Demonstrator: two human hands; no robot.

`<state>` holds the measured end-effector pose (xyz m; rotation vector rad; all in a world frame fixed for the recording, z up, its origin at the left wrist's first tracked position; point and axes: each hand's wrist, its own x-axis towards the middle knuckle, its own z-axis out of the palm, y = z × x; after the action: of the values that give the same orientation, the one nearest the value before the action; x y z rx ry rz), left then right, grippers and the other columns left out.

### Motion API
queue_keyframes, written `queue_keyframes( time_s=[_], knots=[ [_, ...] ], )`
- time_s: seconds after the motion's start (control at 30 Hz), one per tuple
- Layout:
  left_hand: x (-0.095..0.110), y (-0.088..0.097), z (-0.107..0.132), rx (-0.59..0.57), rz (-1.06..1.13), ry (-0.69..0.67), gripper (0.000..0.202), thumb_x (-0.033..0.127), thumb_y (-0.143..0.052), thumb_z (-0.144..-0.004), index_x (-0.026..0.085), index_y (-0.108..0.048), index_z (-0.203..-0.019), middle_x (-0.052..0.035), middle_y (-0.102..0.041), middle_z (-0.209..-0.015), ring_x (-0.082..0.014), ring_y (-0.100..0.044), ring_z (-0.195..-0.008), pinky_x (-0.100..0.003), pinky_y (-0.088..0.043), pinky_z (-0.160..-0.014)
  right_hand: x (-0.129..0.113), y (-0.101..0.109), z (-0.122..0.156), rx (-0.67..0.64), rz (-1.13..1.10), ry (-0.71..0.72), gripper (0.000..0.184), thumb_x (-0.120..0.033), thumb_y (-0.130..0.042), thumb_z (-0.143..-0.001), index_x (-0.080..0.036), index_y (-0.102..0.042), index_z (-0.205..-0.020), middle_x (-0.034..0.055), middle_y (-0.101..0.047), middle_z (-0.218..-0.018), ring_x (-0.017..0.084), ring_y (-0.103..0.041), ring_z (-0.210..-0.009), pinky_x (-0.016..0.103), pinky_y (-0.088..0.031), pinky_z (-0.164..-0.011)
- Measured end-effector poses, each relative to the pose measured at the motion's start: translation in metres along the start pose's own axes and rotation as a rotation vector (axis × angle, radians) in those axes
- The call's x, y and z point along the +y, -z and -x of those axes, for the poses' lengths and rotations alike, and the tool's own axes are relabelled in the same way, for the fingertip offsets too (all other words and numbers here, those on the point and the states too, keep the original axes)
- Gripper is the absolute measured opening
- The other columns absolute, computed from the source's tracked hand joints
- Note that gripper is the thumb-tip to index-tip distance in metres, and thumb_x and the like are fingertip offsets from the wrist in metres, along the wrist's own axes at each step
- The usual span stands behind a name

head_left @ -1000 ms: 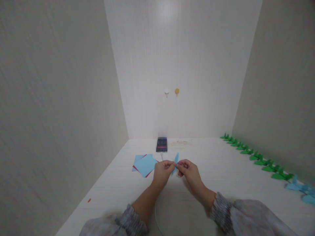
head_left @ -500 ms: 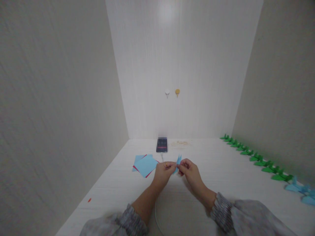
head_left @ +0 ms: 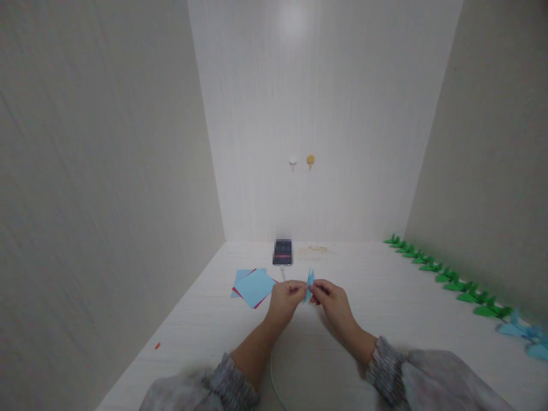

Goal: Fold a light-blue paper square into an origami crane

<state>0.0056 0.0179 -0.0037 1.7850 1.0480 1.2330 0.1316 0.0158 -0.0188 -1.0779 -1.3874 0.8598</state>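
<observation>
Both my hands meet over the middle of the white table. My left hand [head_left: 284, 299] and my right hand [head_left: 331, 299] each pinch a small folded light-blue paper piece [head_left: 309, 283], which sticks up between the fingertips. The fingers of both hands are closed on it. A ring shows on my left hand. Grey knitted sleeves cover my forearms near the bottom edge.
A stack of blue and red paper sheets [head_left: 253, 285] lies left of my hands. A phone [head_left: 282, 252] with a white cable [head_left: 274, 377] lies behind them. Several green folded figures [head_left: 445, 278] and a few blue ones [head_left: 524, 333] line the right wall. Two hooks [head_left: 302, 162] are on the back wall.
The blue paper piece has been turned and drawn in a little between the fingertips. Both hands stay in almost the same place.
</observation>
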Motion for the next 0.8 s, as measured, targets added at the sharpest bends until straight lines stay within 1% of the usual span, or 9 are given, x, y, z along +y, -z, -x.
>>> queue_keyframes(
  time_s=[0.13, 0.3, 0.4, 0.5, 0.63, 0.73, 0.8],
  knots=[
    [0.0, -0.001, -0.001, 0.017, 0.032, -0.005, 0.024, 0.028, -0.045, -0.066, 0.013, -0.061, -0.056, 0.0011, -0.055, -0.052, -0.0115, -0.048, -0.055, -0.019, -0.035, -0.054, 0.0, -0.001, 0.001, -0.022, 0.05, 0.054, 0.018, -0.032, -0.046, -0.071, -0.016, -0.054, -0.07, -0.0005, -0.052, -0.053, 0.012, -0.049, -0.05, 0.022, -0.037, -0.049],
    [0.002, 0.0, -0.001, 0.021, 0.059, 0.006, 0.026, 0.031, -0.044, -0.068, 0.013, -0.062, -0.06, 0.0005, -0.057, -0.055, -0.0117, -0.049, -0.056, -0.02, -0.036, -0.057, 0.007, -0.002, 0.0, -0.01, 0.134, 0.113, 0.015, -0.03, -0.042, -0.073, -0.017, -0.049, -0.068, -0.0024, -0.049, -0.053, 0.012, -0.047, -0.05, 0.021, -0.035, -0.048],
    [-0.001, -0.001, -0.002, 0.035, 0.085, 0.017, 0.026, 0.032, -0.044, -0.068, 0.013, -0.062, -0.064, 0.0001, -0.059, -0.058, -0.0121, -0.05, -0.057, -0.02, -0.037, -0.057, 0.009, -0.002, 0.0, -0.005, 0.16, 0.12, 0.015, -0.029, -0.042, -0.073, -0.018, -0.047, -0.066, -0.0032, -0.047, -0.052, 0.011, -0.045, -0.049, 0.021, -0.034, -0.047],
    [-0.001, -0.001, -0.002, 0.007, 0.141, 0.024, 0.027, 0.033, -0.044, -0.069, 0.013, -0.062, -0.068, -0.0005, -0.059, -0.059, -0.0125, -0.051, -0.058, -0.021, -0.038, -0.058, 0.009, -0.002, -0.001, 0.0, 0.151, 0.121, 0.015, -0.03, -0.042, -0.073, -0.018, -0.046, -0.064, -0.0034, -0.046, -0.052, 0.011, -0.045, -0.049, 0.021, -0.034, -0.047],
    [0.002, -0.001, -0.001, -0.031, 0.145, -0.018, 0.029, 0.034, -0.043, -0.071, 0.014, -0.063, -0.068, -0.0005, -0.059, -0.058, -0.0124, -0.052, -0.058, -0.021, -0.038, -0.058, 0.01, -0.002, -0.001, -0.013, 0.117, 0.105, 0.015, -0.031, -0.041, -0.073, -0.018, -0.045, -0.065, -0.003, -0.046, -0.053, 0.011, -0.044, -0.049, 0.021, -0.034, -0.046],
    [0.003, 0.0, -0.001, -0.011, 0.099, -0.027, 0.027, 0.033, -0.044, -0.07, 0.014, -0.063, -0.066, -0.0007, -0.06, -0.06, -0.0125, -0.052, -0.059, -0.021, -0.038, -0.059, 0.01, -0.002, -0.002, -0.006, 0.134, 0.104, 0.016, -0.031, -0.042, -0.073, -0.018, -0.045, -0.064, -0.0029, -0.046, -0.052, 0.011, -0.044, -0.049, 0.021, -0.034, -0.046],
    [0.001, 0.0, -0.002, 0.023, 0.087, 0.005, 0.023, 0.032, -0.047, -0.068, 0.014, -0.063, -0.068, -0.0011, -0.061, -0.063, -0.013, -0.052, -0.06, -0.022, -0.038, -0.059, 0.01, -0.002, -0.001, 0.0, 0.156, 0.123, 0.016, -0.031, -0.042, -0.073, -0.018, -0.046, -0.065, -0.0028, -0.046, -0.052, 0.012, -0.045, -0.049, 0.021, -0.034, -0.046]
  ],
)
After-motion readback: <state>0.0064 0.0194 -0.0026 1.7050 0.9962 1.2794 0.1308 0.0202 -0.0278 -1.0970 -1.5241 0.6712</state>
